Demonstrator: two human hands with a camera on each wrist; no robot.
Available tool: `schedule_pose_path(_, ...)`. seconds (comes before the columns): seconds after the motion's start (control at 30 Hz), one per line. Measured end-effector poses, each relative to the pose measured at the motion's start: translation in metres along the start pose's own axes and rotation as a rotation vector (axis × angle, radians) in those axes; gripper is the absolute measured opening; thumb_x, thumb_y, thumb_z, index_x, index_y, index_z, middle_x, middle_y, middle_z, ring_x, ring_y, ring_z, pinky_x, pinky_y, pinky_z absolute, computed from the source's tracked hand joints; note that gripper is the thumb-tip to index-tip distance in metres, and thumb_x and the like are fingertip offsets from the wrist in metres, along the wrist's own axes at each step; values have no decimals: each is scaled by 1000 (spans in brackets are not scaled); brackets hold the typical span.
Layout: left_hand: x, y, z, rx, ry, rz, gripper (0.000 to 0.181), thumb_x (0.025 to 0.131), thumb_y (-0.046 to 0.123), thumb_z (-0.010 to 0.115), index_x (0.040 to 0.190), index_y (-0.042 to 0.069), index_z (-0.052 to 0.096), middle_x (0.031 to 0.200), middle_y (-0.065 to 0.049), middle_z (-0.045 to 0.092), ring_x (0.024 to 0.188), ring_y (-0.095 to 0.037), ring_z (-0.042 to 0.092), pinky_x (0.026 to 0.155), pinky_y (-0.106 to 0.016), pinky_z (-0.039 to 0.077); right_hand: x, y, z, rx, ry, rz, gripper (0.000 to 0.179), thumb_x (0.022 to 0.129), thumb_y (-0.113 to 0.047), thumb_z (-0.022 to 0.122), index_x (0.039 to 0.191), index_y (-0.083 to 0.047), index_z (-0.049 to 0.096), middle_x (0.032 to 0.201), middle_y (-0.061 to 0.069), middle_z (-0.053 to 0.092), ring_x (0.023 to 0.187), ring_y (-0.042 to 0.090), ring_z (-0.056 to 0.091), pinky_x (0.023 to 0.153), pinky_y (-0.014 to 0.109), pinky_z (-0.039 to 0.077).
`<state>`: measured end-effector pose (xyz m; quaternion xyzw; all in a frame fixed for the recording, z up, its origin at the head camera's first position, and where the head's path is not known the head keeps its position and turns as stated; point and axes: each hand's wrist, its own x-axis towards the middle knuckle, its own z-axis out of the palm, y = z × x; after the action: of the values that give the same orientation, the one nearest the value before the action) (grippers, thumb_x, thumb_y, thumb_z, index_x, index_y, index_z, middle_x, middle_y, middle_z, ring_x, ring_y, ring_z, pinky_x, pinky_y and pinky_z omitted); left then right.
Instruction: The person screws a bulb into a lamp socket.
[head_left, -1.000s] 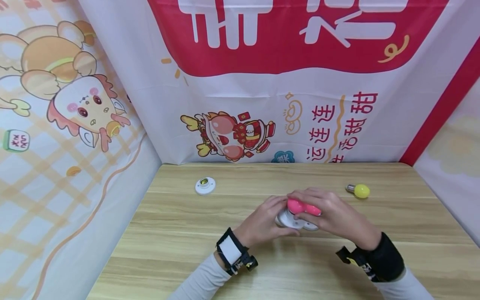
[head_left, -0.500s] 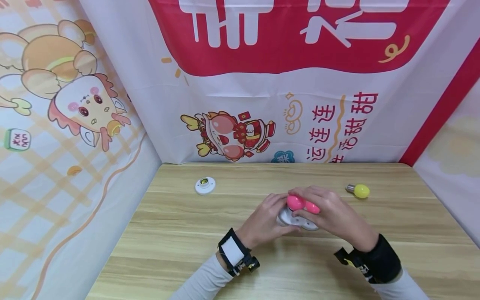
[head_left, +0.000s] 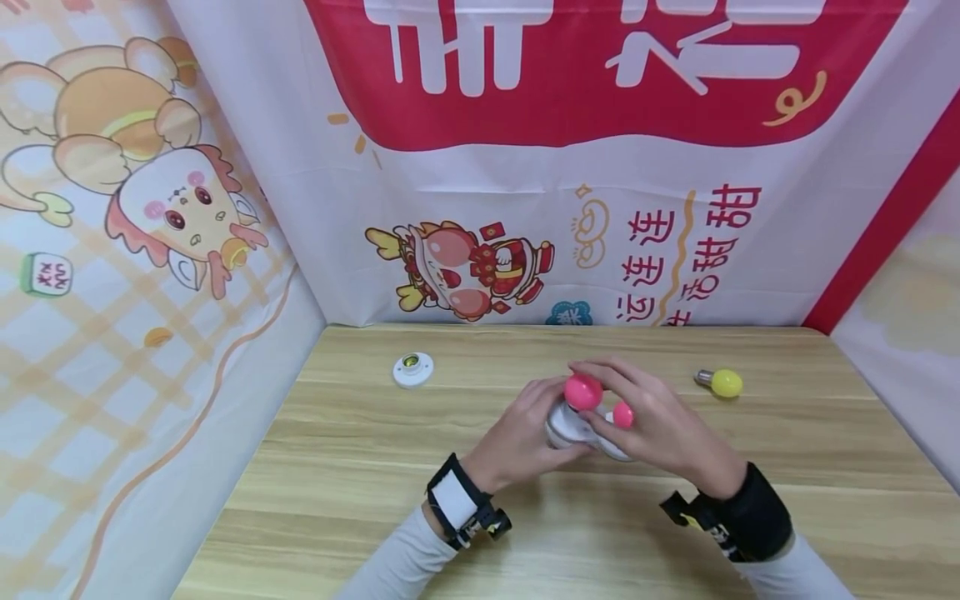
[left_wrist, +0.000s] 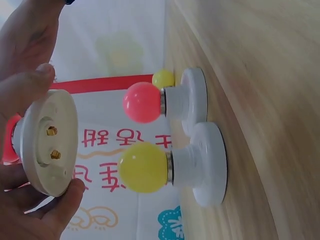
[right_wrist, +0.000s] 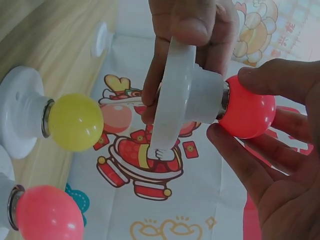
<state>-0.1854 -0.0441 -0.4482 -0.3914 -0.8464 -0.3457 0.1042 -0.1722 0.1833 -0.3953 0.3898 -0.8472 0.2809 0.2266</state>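
My left hand point(head_left: 517, 437) grips a white round lamp holder point(right_wrist: 175, 95) by its base, off the table. The two metal terminals on its underside show in the left wrist view. A pink-red bulb point(head_left: 583, 392) sits in its socket, its metal collar partly visible. My right hand point(head_left: 660, 417) pinches this bulb between thumb and fingers; in the right wrist view the thumb lies on one side and a fingertip near the collar. Below the hands, a yellow bulb point(left_wrist: 145, 167) and another pink-red bulb point(left_wrist: 144, 102) stand upright in white holders on the table.
A bare white lamp holder point(head_left: 412, 369) lies at the back left of the wooden table point(head_left: 360, 492). A loose yellow bulb point(head_left: 726, 382) lies on its side at the back right. Printed cloth point(head_left: 480, 183) hangs behind the table's far edge.
The held lamp holder and bulb have moved slightly up and left, with both hands. The right fingers have shifted round the bulb, and more of it shows. The second red bulb is now separately visible.
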Motion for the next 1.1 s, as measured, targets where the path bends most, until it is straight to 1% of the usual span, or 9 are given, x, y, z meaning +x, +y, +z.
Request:
schedule_pose_path(0.07, -2, -2, -3, 0, -16, -12, 86, 90, 35, 87, 161, 12, 43, 163, -6, 48, 146, -19, 52, 117, -27, 51, 1, 0, 2, 1, -1, 2, 63, 80, -12, 94, 137, -6, 67, 134, 11, 70, 112, 22, 75, 93, 41, 67)
schedule_pose_path(0.17, -5, -5, -8, 21, -33, -26, 78, 91, 32, 85, 156, 8, 49, 163, -8, 46, 147, -21, 51, 119, -29, 49, 4, 0, 7, 12, -6, -6, 61, 80, -11, 94, 135, -5, 67, 131, 10, 72, 109, 20, 75, 91, 40, 67)
schedule_pose_path(0.27, -8, -9, -12, 54, -41, -53, 73, 91, 32, 85, 152, 7, 55, 159, -7, 49, 146, -21, 50, 118, -30, 50, 7, 1, 11, 39, -23, -17, 60, 81, -9, 93, 134, -5, 67, 131, 10, 72, 109, 19, 75, 91, 38, 67)
schedule_pose_path(0.37, -12, -13, -16, 77, -38, -92, 71, 89, 34, 87, 149, 8, 59, 155, -5, 53, 143, -20, 51, 116, -31, 53, 11, 2, 18, 59, -50, -18, 58, 84, -10, 91, 136, -5, 66, 133, 10, 71, 111, 20, 75, 93, 37, 66)
schedule_pose_path(0.5, -21, -21, -20, 60, -25, -142, 71, 87, 32, 90, 147, 8, 61, 152, -5, 57, 140, -20, 52, 115, -34, 55, 16, 2, 28, 73, -89, -13, 58, 86, -12, 90, 138, -8, 66, 138, 10, 69, 117, 22, 74, 98, 39, 65)
schedule_pose_path(0.6, -26, -26, -22, 45, -26, -167, 72, 86, 31, 90, 148, 9, 60, 152, -5, 58, 140, -20, 52, 116, -36, 54, 19, 1, 35, 78, -109, -17, 57, 86, -12, 90, 138, -8, 66, 137, 9, 70, 121, 23, 73, 101, 42, 63)
schedule_pose_path(0.77, -34, -34, -25, 50, -37, -197, 74, 87, 32, 90, 150, 10, 59, 153, -5, 57, 140, -21, 52, 116, -40, 54, 23, 2, 46, 40, -129, -36, 54, 87, -15, 89, 137, -9, 68, 135, 8, 72, 125, 23, 70, 104, 40, 62)
schedule_pose_path(0.87, -37, -41, -25, 57, -46, -231, 75, 87, 33, 90, 151, 12, 57, 152, -4, 58, 140, -21, 52, 117, -41, 54, 25, 3, 55, 10, -138, -44, 53, 88, -18, 89, 137, -9, 69, 134, 7, 72, 126, 23, 70, 105, 39, 62)
schedule_pose_path(1.1, -38, -57, -21, 65, -94, -308, 78, 85, 33, 90, 151, 10, 56, 152, -5, 58, 141, -22, 53, 118, -43, 52, 28, 12, 74, -67, -133, -43, 48, 88, -23, 90, 132, -12, 73, 130, 3, 76, 122, 21, 71, 107, 41, 60)
